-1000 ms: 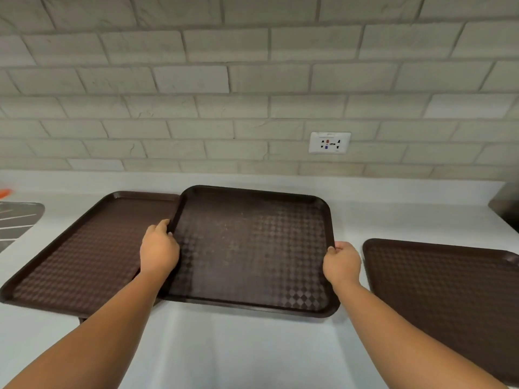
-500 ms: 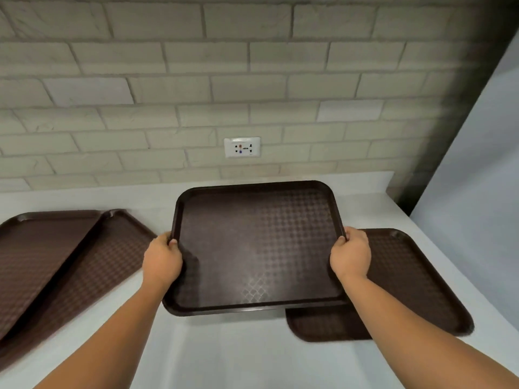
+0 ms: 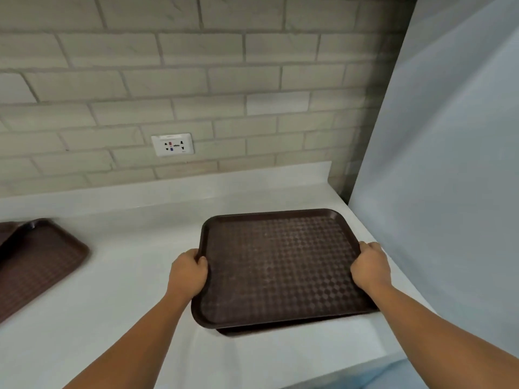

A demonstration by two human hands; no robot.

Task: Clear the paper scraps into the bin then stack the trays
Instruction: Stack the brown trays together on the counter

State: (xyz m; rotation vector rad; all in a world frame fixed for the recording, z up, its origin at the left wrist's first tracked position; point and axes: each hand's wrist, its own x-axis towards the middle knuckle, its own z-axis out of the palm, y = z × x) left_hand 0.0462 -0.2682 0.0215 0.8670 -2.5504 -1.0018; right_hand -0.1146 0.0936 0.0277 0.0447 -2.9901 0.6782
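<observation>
Left hand [image 3: 188, 272] at 9 o'clock and right hand [image 3: 369, 269] at 3 o'clock grip the top tray [image 3: 280, 265]; align its corners over the lower tray [image 3: 238, 331] before releasing.

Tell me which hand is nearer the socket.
Left. The left hand grips the tray almost straight below the socket; the right hand grips it farther right.

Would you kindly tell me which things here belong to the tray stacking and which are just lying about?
Job: held tray, lower tray under it, left trays, left hand, right hand.
Lying about: socket, brick wall, counter.
</observation>
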